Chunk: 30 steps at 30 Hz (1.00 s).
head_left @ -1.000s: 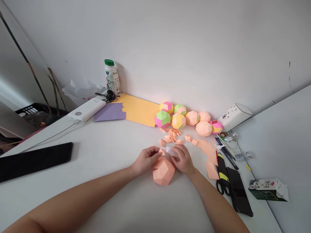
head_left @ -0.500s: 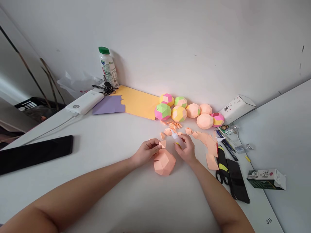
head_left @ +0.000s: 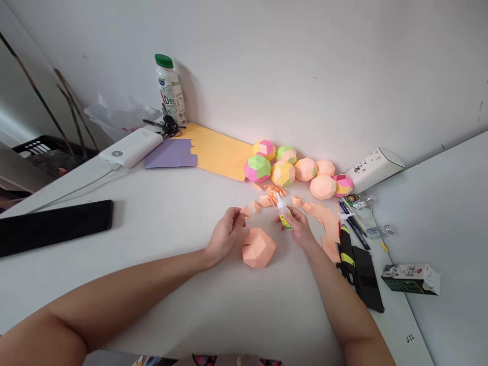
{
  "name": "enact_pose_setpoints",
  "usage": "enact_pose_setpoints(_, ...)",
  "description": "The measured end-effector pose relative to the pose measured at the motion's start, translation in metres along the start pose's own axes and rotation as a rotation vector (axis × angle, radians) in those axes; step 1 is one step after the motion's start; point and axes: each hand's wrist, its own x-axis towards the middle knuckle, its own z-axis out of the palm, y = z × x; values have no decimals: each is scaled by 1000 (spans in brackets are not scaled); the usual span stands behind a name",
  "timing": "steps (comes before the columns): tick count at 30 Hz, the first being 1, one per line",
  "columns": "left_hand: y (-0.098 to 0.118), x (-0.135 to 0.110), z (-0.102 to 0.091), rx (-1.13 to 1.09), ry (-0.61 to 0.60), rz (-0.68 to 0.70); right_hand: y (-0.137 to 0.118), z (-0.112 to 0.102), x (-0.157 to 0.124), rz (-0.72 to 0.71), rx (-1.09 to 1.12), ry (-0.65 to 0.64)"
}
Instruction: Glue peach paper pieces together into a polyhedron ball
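My left hand (head_left: 227, 231) pinches a small folded piece of peach paper (head_left: 245, 212) between thumb and fingertips. In my right hand (head_left: 300, 227) is a small glue bottle (head_left: 283, 212) with a yellow label, its white nozzle tilted up and away from me. A faceted peach paper ball (head_left: 259, 248), showing a gap on its left side, rests on the table between and just below both hands, touched by neither. Several folded peach paper pieces (head_left: 267, 200) lie beyond the hands. Larger peach paper scraps (head_left: 324, 218) spread to the right of my right hand.
Several finished paper balls (head_left: 282, 173) line the wall beside a yellow sheet (head_left: 221, 152). A phone (head_left: 57, 226), power bank (head_left: 131, 147), keys (head_left: 168, 126) and drink bottle (head_left: 171, 91) sit left. Pens (head_left: 354, 223), a cutter (head_left: 346, 249) and another phone (head_left: 368, 279) lie right.
My left hand has moved left, off the ball, with the paper piece. The glue bottle has turned more upright in my right hand, its label now showing. The view has shifted slightly.
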Motion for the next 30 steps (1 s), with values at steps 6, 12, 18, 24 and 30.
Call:
enact_pose_setpoints(6, -1, -8, 0, 85, -33, -4, -10, 2, -4, 130, -18, -159)
enact_pose_setpoints(12, -2, -8, 3, -14, -75, 6, -17, 4, -9, 174, -8, -274)
enact_pose_setpoints(18, 4, -3, 4, -349, -256, -133, -21, 7, -12, 176, 69, -370)
enact_pose_setpoints(24, 7, 5, 1, -666, -472, -314, -27, 9, -17, 116, 160, -392)
enact_pose_setpoints(30, 4, 10, -3, -738, -600, -354, -32, 17, -24, 44, 205, -464)
